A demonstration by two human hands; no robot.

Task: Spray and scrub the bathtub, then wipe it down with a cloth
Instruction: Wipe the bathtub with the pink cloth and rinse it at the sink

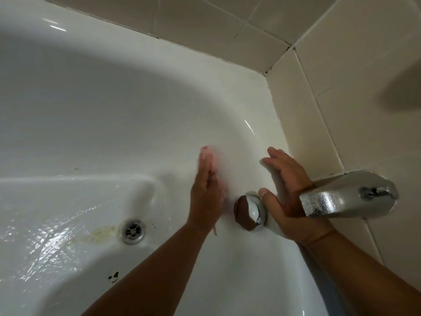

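Observation:
The white bathtub (114, 110) fills the view, its floor wet and shiny near the drain (133, 231). My left hand (206, 190) lies flat, fingers straight, and presses a blurred pink cloth (214, 166) against the tub's end wall, left of the chrome overflow knob (250, 212). My right hand (288, 192) is at the tub's rim right of the knob. It holds a white block-like pad (270, 169) between thumb and fingers, partly hidden behind the tap spout.
A chrome tap spout (348, 195) juts from the tiled wall (341, 65) over my right wrist. A yellowish stain (102, 232) lies beside the drain, and dark chips (114, 275) mark the near slope. Beige tiles meet in a corner at the upper right.

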